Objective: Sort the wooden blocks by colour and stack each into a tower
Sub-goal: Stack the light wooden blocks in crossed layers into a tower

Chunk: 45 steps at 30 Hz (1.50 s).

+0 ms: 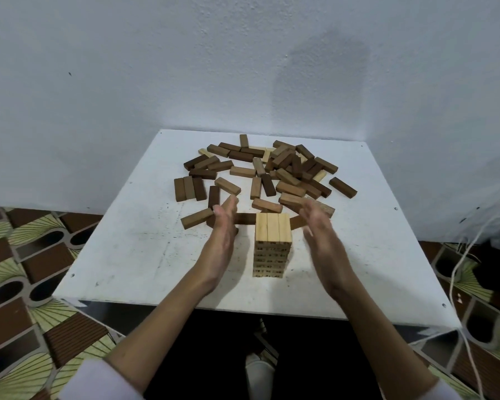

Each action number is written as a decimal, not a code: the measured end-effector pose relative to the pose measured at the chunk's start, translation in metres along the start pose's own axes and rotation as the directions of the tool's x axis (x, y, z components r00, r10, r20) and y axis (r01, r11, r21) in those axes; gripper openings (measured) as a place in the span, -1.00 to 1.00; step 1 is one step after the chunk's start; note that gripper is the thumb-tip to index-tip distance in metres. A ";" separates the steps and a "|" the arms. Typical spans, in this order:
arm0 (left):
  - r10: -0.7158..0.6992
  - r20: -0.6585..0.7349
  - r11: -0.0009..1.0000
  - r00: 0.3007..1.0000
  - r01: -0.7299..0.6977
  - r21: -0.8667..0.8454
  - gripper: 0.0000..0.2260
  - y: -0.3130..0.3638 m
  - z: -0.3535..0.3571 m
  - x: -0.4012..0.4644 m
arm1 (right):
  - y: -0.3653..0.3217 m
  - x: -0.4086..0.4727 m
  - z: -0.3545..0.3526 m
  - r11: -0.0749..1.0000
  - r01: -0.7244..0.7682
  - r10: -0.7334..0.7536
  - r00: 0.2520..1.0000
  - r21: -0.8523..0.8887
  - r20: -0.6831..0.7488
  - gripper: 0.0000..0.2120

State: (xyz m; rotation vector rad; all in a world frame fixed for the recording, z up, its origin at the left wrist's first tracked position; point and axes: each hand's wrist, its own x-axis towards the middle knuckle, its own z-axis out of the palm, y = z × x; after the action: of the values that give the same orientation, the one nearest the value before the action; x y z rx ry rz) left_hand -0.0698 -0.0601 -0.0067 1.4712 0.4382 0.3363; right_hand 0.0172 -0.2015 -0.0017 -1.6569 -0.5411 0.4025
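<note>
A tower of light, pale wooden blocks (272, 243) stands upright near the middle of the white table (133, 249). Its top layer shows three blocks side by side. My left hand (221, 241) is held edge-on to the left of the tower, fingers straight, a gap apart from it. My right hand (325, 241) mirrors it on the right side, fingers straight, also apart and slightly blurred. Neither hand holds anything. Behind the tower lies a loose pile of medium and dark brown blocks (272, 171), with a few pale blocks (267, 154) mixed in.
A white wall rises just behind the table. The table's front edge (243, 308) is close to my body. Patterned floor tiles (26, 255) surround the table, and a white cord (459, 284) hangs by the right corner.
</note>
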 end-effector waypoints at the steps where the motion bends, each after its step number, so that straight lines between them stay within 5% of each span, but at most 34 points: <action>1: 0.013 0.004 1.000 1.000 -0.013 0.024 -0.41 0.002 -0.006 0.005 | 0.000 0.006 -0.007 0.999 0.000 -0.003 0.999 -0.053 -0.053 -0.56; 5: 0.139 -0.045 0.963 0.989 -0.124 0.239 -0.65 0.013 -0.029 0.037 | 0.005 0.054 -0.036 0.963 0.022 -0.092 0.963 -0.269 -0.252 -0.78; 9: 0.140 -0.079 0.891 0.987 -0.091 0.444 -0.78 0.011 -0.043 0.088 | 0.016 0.120 -0.052 0.872 -0.127 -0.021 0.955 -0.472 -0.297 -0.73; 16: 0.203 -0.084 0.723 0.976 -0.092 0.684 -0.75 -0.004 -0.063 0.162 | 0.034 0.184 -0.067 0.724 -0.134 0.006 0.982 -0.677 -0.189 -0.66; 21: 0.201 -0.053 0.529 0.978 -0.063 0.846 -0.64 -0.007 -0.096 0.204 | 0.044 0.208 -0.072 0.339 -0.080 0.033 0.997 -0.937 -0.073 -0.70; 30: -0.017 0.023 0.172 1.000 -0.020 0.985 -0.55 -0.013 -0.118 0.251 | 0.031 0.238 -0.078 0.051 -0.046 0.204 0.978 -0.998 -0.035 -0.70; 32: -0.036 0.018 0.137 0.999 -0.012 0.991 -0.60 -0.011 -0.120 0.257 | 0.019 0.248 -0.080 0.081 -0.060 0.160 0.986 -0.995 -0.047 -0.88; 37: -0.003 0.048 0.162 0.999 -0.047 0.986 -0.65 -0.008 -0.118 0.267 | -0.008 0.275 -0.053 0.535 0.101 -0.034 0.995 -0.839 0.098 -0.80; 40: 0.030 0.051 0.143 0.998 -0.055 0.988 -0.69 -0.002 -0.119 0.271 | -0.010 0.278 -0.014 0.656 0.115 0.013 0.986 -0.746 0.164 -0.82; 42: 0.043 0.060 0.107 0.997 -0.064 0.992 -0.73 0.001 -0.120 0.274 | -0.001 0.282 0.009 0.587 0.148 0.013 0.981 -0.796 0.192 -0.82; 45: 0.065 0.088 0.185 0.994 -0.099 0.978 -0.83 0.003 -0.121 0.283 | 0.015 0.292 0.027 0.278 0.216 -0.040 0.976 -0.936 0.214 -0.77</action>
State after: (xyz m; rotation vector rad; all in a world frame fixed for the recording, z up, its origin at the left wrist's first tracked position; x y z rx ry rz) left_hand 0.1203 0.1803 -0.0318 2.8437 0.5959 0.0587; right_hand 0.2455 -0.0172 -0.0083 -2.7636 -1.1977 0.0072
